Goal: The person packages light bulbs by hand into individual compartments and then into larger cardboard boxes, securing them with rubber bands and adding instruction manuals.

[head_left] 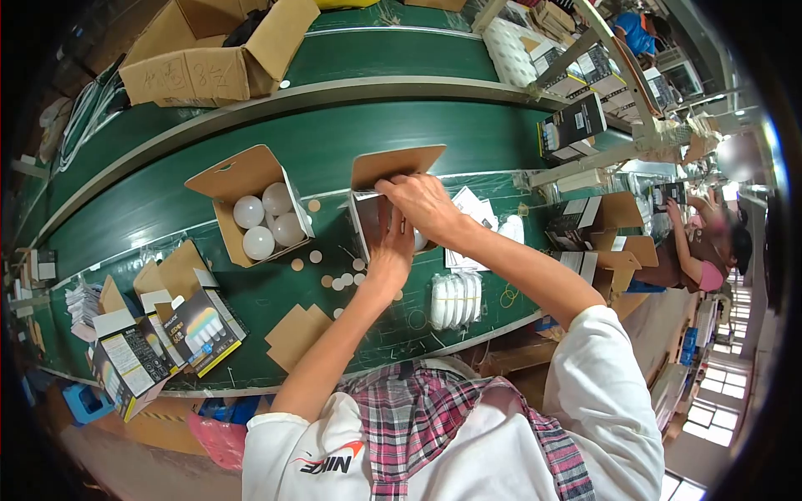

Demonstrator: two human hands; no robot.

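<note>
An open cardboard box (399, 164) with its brown flap raised stands before me on the green work surface. My right hand (424, 204) bends over its far side, fingers curled at the base of the flap. My left hand (391, 249) reaches in at the opening, its fingertips partly hidden under the right hand. Part of a white round bulb (419, 241) shows beside my left hand. To the left, another open box (238, 175) holds several white light bulbs (258, 243).
Printed bulb boxes (203, 330) lie at the left. Near the front edge sit wrapped white pieces (456, 301) and white leaflets (472, 209). Small round discs (337, 284) are scattered between. A metal rail (334, 88) runs behind; a co-worker (702, 246) is at the right.
</note>
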